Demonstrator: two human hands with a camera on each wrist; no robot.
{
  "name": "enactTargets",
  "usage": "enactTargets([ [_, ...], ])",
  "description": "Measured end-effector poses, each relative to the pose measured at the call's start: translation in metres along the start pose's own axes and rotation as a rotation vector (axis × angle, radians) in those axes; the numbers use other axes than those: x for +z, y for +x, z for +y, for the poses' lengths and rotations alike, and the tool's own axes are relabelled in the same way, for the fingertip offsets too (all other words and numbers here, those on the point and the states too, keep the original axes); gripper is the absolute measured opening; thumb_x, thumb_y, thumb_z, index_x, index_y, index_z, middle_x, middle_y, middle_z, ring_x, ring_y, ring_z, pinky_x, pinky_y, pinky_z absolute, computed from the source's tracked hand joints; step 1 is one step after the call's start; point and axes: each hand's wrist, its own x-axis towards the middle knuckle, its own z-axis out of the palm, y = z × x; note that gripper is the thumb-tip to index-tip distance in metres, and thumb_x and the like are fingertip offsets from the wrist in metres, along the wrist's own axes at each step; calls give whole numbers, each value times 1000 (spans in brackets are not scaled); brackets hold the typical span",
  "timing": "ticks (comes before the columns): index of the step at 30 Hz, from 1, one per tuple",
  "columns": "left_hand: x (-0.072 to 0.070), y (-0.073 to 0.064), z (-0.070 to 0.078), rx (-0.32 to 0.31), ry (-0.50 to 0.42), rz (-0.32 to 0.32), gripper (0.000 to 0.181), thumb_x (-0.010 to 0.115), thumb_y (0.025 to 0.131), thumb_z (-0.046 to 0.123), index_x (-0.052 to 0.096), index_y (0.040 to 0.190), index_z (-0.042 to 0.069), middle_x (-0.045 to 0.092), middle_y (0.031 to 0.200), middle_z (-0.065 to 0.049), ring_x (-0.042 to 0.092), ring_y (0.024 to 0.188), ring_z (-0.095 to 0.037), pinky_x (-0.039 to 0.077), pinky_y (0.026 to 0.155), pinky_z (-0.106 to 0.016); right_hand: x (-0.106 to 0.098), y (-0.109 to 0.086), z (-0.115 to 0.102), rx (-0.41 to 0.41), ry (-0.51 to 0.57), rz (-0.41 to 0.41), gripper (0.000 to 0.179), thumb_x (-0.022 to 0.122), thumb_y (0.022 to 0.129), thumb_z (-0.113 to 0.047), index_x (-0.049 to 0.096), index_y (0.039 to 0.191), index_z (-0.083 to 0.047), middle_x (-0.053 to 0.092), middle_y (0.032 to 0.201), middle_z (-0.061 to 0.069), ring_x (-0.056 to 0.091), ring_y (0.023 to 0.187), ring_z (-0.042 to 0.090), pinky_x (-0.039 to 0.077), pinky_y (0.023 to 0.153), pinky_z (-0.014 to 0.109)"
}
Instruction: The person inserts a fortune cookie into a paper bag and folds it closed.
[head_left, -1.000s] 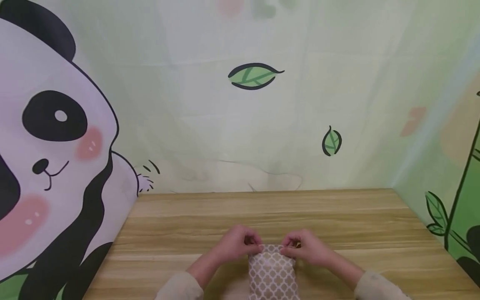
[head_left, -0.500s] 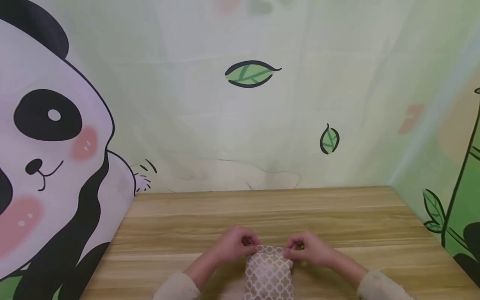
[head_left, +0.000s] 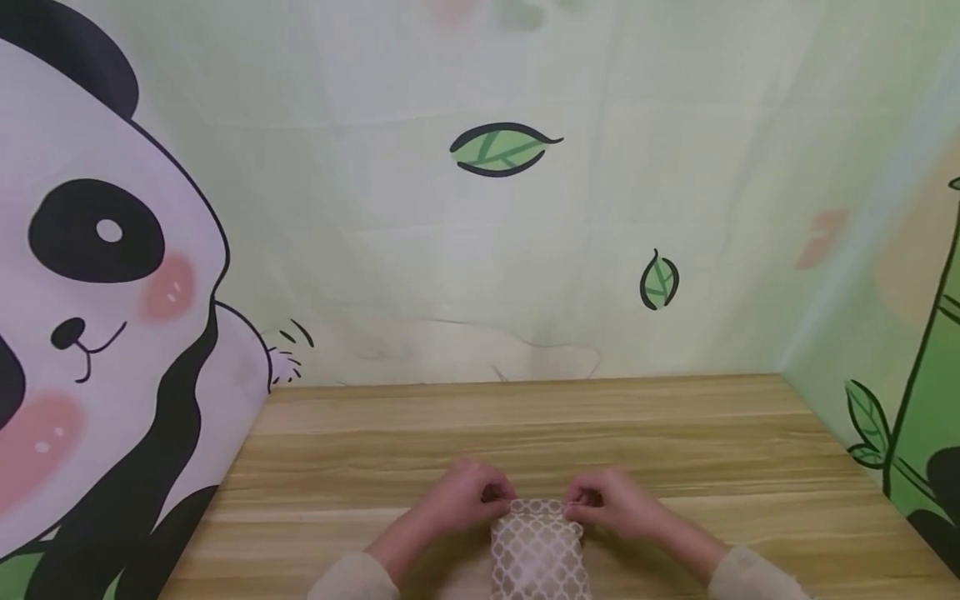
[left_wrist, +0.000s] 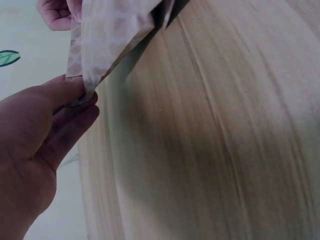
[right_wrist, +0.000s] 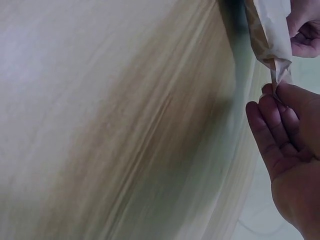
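Note:
A brown paper bag with a white lattice pattern is at the bottom middle of the head view, its lower part cut off by the frame. A narrow band runs across its top, set off by a crease. My left hand pinches the top left corner between thumb and fingers. At the top right corner, my right hand does the same. Up close in the left wrist view, the bag's edge looks doubled over. The right wrist view shows the gathered corner in the right fingertips.
The wood-grain table extends behind and to both sides of the bag. A pale green backdrop with printed leaves rises at its far edge. A printed panda covers the left side.
Both hands have lowered slightly with the bag's top edge, after the right hand shifted a little outward. A crease below the top edge shows more plainly now. The head view has shifted slightly.

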Motion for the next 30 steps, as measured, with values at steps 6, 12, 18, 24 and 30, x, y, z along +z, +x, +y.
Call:
enactTargets([
  [6, 3, 0, 1, -18, 53, 12, 4, 81, 93, 5, 80, 95, 7, 80, 91, -1, 70, 83, -1, 58, 79, -17, 0, 1, 2, 29, -7, -17, 4, 80, 95, -12, 77, 93, -10, 73, 84, -9, 64, 75, 0, 59, 69, 23],
  [12, 0, -3, -1, -105, -145, 14, 4, 79, 93, 2, 80, 96, 5, 78, 89, -2, 69, 82, -4, 59, 79, -22, -9, -2, 4, 44, 4, -7, 4, 77, 97, -10, 78, 94, -12, 74, 85, -8, 65, 78, 1, 58, 71, 23],
  [18, -2, -6, -7, -140, -157, 18, 4, 81, 92, 5, 79, 94, 7, 76, 88, 3, 65, 80, -2, 57, 77, -22, -9, -2, 5, 48, -36, -2, 4, 77, 97, -11, 77, 93, -13, 73, 84, -9, 65, 78, 0, 58, 72, 24],
  [24, 0, -5, -8, -147, -146, 25, 4, 81, 92, 4, 79, 93, 8, 75, 86, 3, 65, 79, -1, 57, 76, -22, -7, 1, 7, 40, -137, -10, 5, 77, 97, -11, 77, 94, -15, 72, 86, -12, 64, 79, -2, 59, 74, 24],
  [30, -1, -4, -8, -183, -157, 43, 3, 82, 92, 9, 80, 94, 10, 75, 85, 6, 64, 77, 0, 56, 75, -23, -14, 0, 8, 37, -88, 15, 4, 77, 97, -12, 80, 98, -9, 76, 87, -6, 67, 78, 3, 60, 73, 24],
])
